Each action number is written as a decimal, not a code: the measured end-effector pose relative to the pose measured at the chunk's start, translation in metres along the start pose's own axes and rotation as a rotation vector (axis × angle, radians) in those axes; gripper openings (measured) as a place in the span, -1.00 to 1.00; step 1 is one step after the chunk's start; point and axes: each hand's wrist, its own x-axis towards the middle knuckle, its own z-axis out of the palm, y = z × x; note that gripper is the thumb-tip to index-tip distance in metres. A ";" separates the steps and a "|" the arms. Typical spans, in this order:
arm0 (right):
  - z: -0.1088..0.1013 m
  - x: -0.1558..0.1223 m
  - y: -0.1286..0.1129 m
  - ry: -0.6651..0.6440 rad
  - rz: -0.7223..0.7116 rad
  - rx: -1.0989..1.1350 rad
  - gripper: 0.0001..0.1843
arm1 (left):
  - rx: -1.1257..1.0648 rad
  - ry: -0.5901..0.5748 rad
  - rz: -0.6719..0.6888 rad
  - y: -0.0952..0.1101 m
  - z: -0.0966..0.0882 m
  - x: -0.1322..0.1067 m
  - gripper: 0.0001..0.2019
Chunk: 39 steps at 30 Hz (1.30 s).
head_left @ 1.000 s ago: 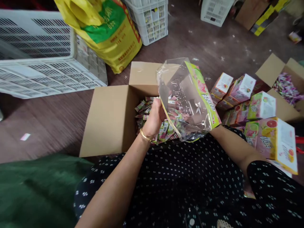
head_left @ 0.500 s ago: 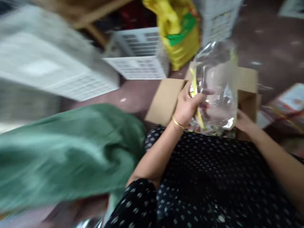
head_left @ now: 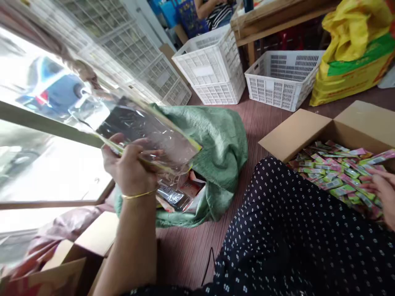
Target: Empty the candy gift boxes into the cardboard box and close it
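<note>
My left hand, with a gold bangle at its wrist, grips a clear plastic bag with yellow edges. The bag is tilted and hangs over the mouth of a green woven sack. Inside the sack's opening lie shiny plastic-wrapped packs. At the right edge my right hand has its fingers apart, over a heap of small pink and green packets in an open cardboard box. No held thing shows in it. Whether its fingertips touch the packets I cannot tell.
Stacked white crates and a single white crate stand beyond the sack. A yellow bag is at the back right. Another cardboard box sits at lower left. Another person sits at the back.
The view has swung left. My left hand has carried the clear bag from above the cardboard box to over the green sack. My right hand now shows spread over the packets.
</note>
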 end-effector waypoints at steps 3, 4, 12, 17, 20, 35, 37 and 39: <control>0.086 -0.068 -0.060 -0.282 -0.385 -0.011 -0.73 | -0.025 0.119 -0.134 -0.013 -0.045 0.019 -0.52; 0.121 -0.095 -0.075 -0.451 -0.537 -0.032 -0.71 | -0.044 0.135 -0.178 -0.017 -0.056 0.022 -0.54; 0.334 -0.228 -0.084 -1.047 -0.933 -0.874 -0.02 | -0.180 -0.018 -0.408 -0.041 -0.102 0.024 -0.57; 0.353 -0.186 -0.087 -0.938 -0.770 -0.964 -0.59 | -0.181 -0.131 -0.345 -0.049 -0.100 0.026 -0.48; 0.342 -0.150 -0.106 -0.760 -0.689 -0.724 -0.71 | -0.143 -0.178 -0.274 -0.054 -0.093 0.023 -0.43; 0.270 -0.172 -0.165 -0.644 -0.574 0.318 -0.54 | 0.330 -0.662 -0.067 -0.169 0.044 0.010 -0.56; 0.265 -0.176 -0.172 -0.689 -0.616 0.264 -0.54 | 0.251 -0.766 -0.106 -0.176 0.068 0.034 -0.62; 0.264 -0.179 -0.177 -0.754 -0.633 0.201 -0.53 | 0.254 -0.795 -0.120 -0.172 0.086 0.054 -0.74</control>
